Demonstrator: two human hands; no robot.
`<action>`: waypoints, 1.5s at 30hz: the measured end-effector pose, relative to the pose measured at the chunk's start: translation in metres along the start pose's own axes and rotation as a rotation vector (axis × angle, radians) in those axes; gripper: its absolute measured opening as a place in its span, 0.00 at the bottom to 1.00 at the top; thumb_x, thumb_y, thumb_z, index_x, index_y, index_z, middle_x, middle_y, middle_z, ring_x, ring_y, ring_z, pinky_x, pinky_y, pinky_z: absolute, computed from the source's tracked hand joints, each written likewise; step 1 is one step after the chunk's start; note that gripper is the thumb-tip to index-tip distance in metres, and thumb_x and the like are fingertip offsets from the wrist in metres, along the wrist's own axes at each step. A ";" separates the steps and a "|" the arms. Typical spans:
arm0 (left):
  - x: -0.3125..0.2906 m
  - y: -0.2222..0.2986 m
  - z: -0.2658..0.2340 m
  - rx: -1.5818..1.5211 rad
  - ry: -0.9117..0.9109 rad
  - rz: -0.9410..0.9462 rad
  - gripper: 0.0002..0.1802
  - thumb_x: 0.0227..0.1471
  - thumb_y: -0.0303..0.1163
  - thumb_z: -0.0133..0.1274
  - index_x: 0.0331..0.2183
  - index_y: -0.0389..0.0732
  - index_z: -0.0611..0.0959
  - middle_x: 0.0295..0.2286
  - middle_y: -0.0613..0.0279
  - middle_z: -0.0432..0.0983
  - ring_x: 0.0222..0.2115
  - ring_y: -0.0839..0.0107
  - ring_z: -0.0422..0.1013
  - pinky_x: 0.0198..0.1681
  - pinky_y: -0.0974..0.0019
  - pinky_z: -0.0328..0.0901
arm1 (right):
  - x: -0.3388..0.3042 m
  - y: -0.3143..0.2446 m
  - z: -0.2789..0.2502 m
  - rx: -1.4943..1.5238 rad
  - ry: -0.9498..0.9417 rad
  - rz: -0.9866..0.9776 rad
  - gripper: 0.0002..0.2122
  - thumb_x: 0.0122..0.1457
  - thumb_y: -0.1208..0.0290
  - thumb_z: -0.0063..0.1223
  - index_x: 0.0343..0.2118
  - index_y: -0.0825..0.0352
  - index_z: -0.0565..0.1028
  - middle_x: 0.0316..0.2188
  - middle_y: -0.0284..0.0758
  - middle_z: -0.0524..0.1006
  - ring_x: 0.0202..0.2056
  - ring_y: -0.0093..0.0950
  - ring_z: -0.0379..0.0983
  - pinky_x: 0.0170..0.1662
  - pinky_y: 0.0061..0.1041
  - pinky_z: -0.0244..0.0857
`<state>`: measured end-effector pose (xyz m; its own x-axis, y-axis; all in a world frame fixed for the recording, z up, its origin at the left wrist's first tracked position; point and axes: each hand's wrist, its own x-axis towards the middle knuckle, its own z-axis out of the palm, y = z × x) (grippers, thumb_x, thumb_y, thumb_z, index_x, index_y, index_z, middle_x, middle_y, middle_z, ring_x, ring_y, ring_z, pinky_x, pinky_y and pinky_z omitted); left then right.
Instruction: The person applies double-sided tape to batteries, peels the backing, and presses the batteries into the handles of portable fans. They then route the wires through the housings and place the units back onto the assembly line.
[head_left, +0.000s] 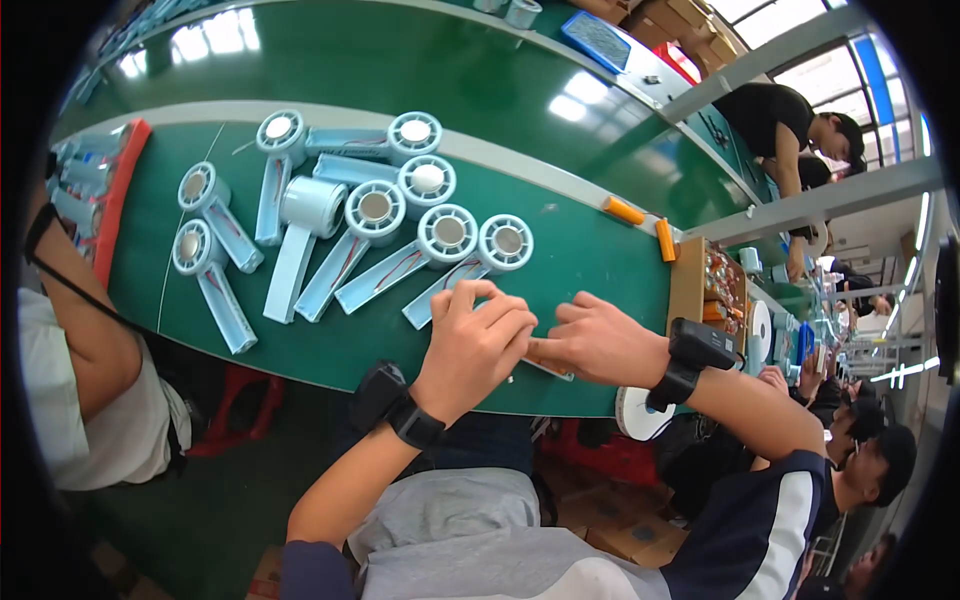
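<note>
Together both hands (540, 345) pinch a pale-blue fan half (470, 280)

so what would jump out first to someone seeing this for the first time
A fanned row of pale blue handheld fan housings lies on the green table. At its near edge the left hand and right hand meet over one piece, mostly hidden.

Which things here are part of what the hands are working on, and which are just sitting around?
In hand:
left hand and right hand, together on a light blue fan half at the table's near edge
row of matching fan halves

Lying about:
two orange cylinders
blue tray
parts box
</note>
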<state>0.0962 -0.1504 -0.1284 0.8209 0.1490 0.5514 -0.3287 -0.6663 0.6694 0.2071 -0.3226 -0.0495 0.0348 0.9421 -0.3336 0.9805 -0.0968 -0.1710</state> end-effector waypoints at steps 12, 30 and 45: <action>0.007 0.012 0.002 0.127 -0.102 0.075 0.08 0.44 0.28 0.62 0.32 0.47 0.83 0.35 0.73 0.78 0.41 0.64 0.69 0.43 0.58 0.59 | -0.007 0.007 0.018 0.062 0.123 0.046 0.08 0.57 0.67 0.52 0.40 0.52 0.76 0.14 0.34 0.73 0.17 0.37 0.74 0.20 0.36 0.65; 0.184 -0.001 -0.023 0.270 -0.385 0.068 0.28 0.51 0.41 0.64 0.48 0.35 0.74 0.43 0.45 0.73 0.45 0.48 0.71 0.49 0.55 0.66 | -0.159 -0.040 0.076 0.482 1.198 0.884 0.10 0.57 0.79 0.56 0.43 0.69 0.78 0.28 0.43 0.76 0.30 0.41 0.75 0.34 0.37 0.68; -0.038 0.139 0.150 0.025 -0.665 0.598 0.48 0.38 0.47 0.70 0.59 0.41 0.70 0.55 0.56 0.68 0.57 0.59 0.64 0.56 0.49 0.58 | -0.048 0.147 0.046 0.145 0.768 1.360 0.11 0.60 0.72 0.53 0.41 0.73 0.78 0.35 0.40 0.80 0.35 0.35 0.80 0.36 0.30 0.73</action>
<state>0.0892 -0.3589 -0.1310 0.6192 -0.6777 0.3965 -0.7846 -0.5137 0.3473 0.3403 -0.3971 -0.1006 0.9739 0.0530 0.2205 0.1080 -0.9634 -0.2455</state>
